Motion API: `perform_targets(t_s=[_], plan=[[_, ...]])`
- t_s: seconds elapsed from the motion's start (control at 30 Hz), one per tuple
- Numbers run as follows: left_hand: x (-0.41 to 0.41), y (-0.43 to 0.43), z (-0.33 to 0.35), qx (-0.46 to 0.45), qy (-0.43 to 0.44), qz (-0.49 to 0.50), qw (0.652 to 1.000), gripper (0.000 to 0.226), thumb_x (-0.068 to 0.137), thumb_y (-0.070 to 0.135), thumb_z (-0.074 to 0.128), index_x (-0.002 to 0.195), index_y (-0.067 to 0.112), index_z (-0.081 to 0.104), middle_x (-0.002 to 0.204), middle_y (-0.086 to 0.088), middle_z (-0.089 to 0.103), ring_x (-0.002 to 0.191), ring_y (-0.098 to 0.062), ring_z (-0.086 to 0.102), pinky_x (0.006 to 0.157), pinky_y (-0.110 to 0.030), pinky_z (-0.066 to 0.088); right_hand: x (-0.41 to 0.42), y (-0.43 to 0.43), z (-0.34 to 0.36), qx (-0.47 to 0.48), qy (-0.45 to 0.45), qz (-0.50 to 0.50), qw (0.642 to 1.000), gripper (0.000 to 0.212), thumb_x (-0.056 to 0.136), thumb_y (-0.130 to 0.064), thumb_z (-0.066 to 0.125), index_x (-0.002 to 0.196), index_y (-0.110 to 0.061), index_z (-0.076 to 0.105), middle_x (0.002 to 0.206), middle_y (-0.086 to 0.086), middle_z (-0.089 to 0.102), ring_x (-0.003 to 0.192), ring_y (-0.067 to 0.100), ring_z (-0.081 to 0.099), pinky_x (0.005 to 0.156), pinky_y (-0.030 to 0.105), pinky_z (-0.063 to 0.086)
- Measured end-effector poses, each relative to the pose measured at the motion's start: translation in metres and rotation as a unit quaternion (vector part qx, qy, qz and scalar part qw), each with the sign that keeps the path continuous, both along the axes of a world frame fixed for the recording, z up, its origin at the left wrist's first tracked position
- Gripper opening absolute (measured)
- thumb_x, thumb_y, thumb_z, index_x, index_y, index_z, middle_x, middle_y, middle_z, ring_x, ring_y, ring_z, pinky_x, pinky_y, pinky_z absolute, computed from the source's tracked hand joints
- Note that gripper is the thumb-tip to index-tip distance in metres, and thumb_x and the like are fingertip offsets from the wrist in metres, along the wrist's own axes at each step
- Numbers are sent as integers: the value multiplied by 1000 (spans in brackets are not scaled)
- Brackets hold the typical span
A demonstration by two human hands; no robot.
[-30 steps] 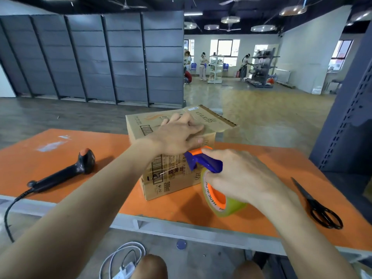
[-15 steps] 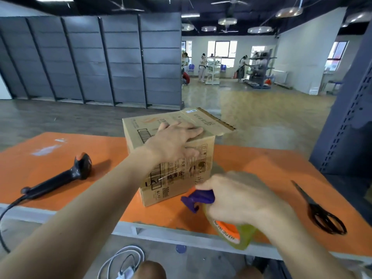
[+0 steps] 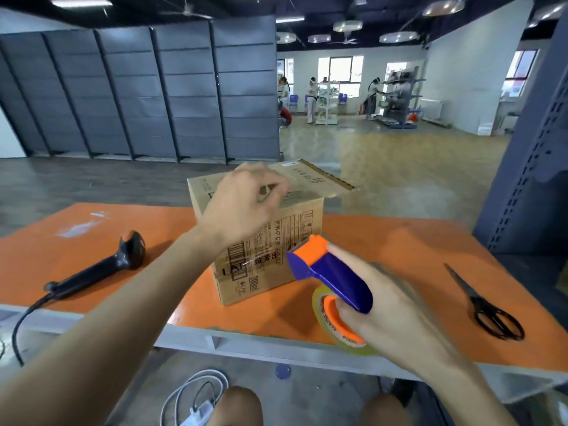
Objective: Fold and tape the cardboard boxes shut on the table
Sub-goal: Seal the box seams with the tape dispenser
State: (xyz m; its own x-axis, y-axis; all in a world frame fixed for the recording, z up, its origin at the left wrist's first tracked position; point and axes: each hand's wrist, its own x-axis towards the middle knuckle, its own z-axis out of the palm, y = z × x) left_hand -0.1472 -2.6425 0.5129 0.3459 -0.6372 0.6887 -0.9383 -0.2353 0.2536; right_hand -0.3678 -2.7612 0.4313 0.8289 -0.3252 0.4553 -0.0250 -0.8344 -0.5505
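The box (image 3: 270, 272) stands on the orange desk (image 3: 399, 241), near the middle and close to the front edge. It is brown with dark print on its front side. A shiny strip of clear tape shows on that side. On top, one flap (image 3: 319, 179) lies nearly flat and sticks out past the right side of the box.

The left hand (image 3: 242, 207) is over the top of the box, at the near edge. Its fingers (image 3: 276, 186) are curled down toward the top. It is a bit blurry, so I cannot tell if the fingers hold anything or touch the box.

The right hand (image 3: 390, 305) is in front of the box, to the right. Its fingers are wrapped tight around a tape gun (image 3: 329, 272). The tape gun is blue with an orange nose. The nose points up at the front right corner of the box and is very close to it. I cannot tell if it touches. A roll of tape (image 3: 335, 333) sits under the blue part, with an orange ring inside it.

A black scanner (image 3: 101, 269) lies on the left of the desk, and its cord hangs over the front edge. Black scissors (image 3: 488, 309) lie on the right, well apart from the box. A white cable (image 3: 196, 392) lies on the floor under the desk. Tall grey shelves (image 3: 138, 93) stand far behind.
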Motion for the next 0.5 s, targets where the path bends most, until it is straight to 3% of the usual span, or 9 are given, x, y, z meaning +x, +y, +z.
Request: perform_targets(t_s=[0.07,0.13,0.27,0.37,0.5], plan=[[-10,11,-3,7,60,1,998,20,100,21,58,96,23,78,88,12,75,79,-7,66,75,-22,50,3,-1,-7,10,-24,-11,1000,69,77,-60,54,134,-80,20,108,-19,60,92,1,62,76,25,54],[-18,15,-7,60,155,-7,986,23,101,20,53,95,20,76,79,10,74,67,-9,67,64,-24,51,6,2,-9,9,-50,-20,998,70,73,-65,46,138,-75,24,107,-22,58,94,-2,61,71,21,52],[-28,17,-8,128,317,-22,939,41,107,43,45,91,16,72,71,-3,68,55,-4,59,46,-22,40,18,8,-12,-12,-81,-25,996,73,77,-59,57,142,-70,26,105,-20,56,92,1,62,73,28,58],[-31,16,-4,139,381,-11,914,44,107,48,43,92,18,71,72,-4,68,55,-9,54,43,-21,36,20,7,-18,-17,-98,-32,995,77,81,-46,65,145,-66,27,105,-17,55,93,4,62,75,32,59],[-31,15,-1,118,501,-57,856,39,105,40,54,77,18,70,60,4,56,50,-8,46,42,-19,29,14,6,-19,-32,-108,-43,993,77,81,-48,58,149,-62,25,104,-15,51,92,5,60,69,23,54]])
